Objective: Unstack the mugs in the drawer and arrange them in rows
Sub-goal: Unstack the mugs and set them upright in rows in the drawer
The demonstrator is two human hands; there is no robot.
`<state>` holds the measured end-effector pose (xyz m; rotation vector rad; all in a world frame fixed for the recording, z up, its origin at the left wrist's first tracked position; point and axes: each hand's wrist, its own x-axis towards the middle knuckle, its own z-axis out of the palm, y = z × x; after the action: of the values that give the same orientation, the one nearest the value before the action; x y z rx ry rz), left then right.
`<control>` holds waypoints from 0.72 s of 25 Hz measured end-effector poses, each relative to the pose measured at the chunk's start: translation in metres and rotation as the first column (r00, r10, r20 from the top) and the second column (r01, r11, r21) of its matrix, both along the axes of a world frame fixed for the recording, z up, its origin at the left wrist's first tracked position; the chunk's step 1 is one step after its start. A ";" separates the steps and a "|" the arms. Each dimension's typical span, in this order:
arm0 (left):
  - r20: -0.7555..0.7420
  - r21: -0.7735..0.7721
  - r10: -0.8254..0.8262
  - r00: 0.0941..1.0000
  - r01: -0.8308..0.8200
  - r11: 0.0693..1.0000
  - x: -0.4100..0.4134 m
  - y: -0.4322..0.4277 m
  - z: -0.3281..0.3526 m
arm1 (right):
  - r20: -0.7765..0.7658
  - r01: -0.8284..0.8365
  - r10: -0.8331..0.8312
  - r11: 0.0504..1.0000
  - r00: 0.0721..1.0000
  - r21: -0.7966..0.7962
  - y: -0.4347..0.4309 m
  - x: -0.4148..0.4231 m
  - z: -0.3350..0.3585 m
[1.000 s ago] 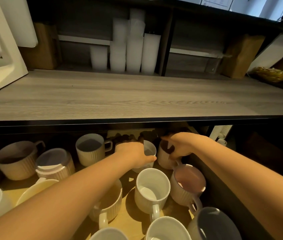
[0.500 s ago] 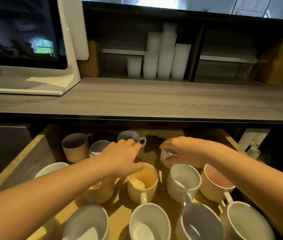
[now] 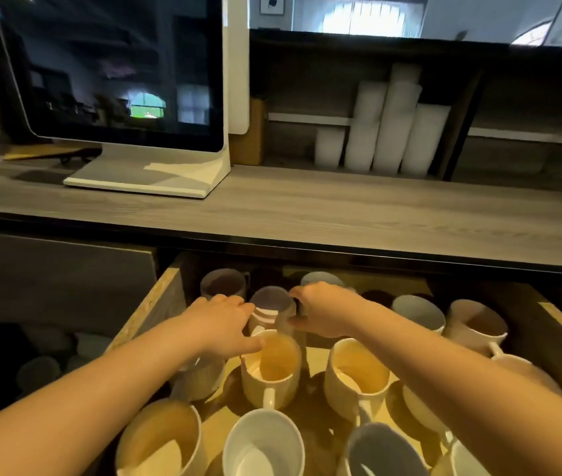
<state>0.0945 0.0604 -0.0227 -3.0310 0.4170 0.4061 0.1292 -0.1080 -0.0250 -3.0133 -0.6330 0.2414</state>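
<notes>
The open wooden drawer (image 3: 155, 310) holds several ribbed cream and white mugs standing upright. In its back left part is a stack of two mugs (image 3: 271, 307), the top one grey inside, nested in a ribbed lower one. My left hand (image 3: 219, 326) presses against the stack's left side, thumb near the rim of a cream mug (image 3: 272, 369) in front. My right hand (image 3: 327, 312) wraps the stack's right side near the top mug. Both forearms hide parts of other mugs.
A grey wood counter (image 3: 341, 214) overhangs the drawer's back, with more mugs (image 3: 224, 283) in its shadow. A white-framed monitor (image 3: 118, 63) stands on the counter at left, and stacked white cups (image 3: 386, 132) sit on a shelf behind. Mugs crowd the drawer's front and right.
Both hands moved left from mugs in the middle of the drawer's back to the stack of two mugs and closed around it. My view swung left and the monitor came into sight.
</notes>
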 end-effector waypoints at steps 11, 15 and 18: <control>-0.121 0.021 -0.035 0.992 0.038 0.999 0.002 0.004 -0.003 | -0.069 0.239 -0.242 0.970 0.968 -0.045 0.056 0.049 -0.045; -0.121 0.033 -0.033 0.992 0.037 0.999 0.005 0.008 -0.005 | -0.103 0.307 -0.304 0.952 0.947 0.013 0.058 0.051 -0.047; -0.129 0.050 -0.024 0.991 0.030 0.998 0.006 0.011 -0.007 | -0.117 0.348 -0.334 0.928 0.935 0.135 0.055 0.048 -0.048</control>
<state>0.1003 0.0709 -0.0293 -2.9558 0.4471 0.6027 0.1768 -0.0533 -0.0730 -2.8756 -0.1049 0.2949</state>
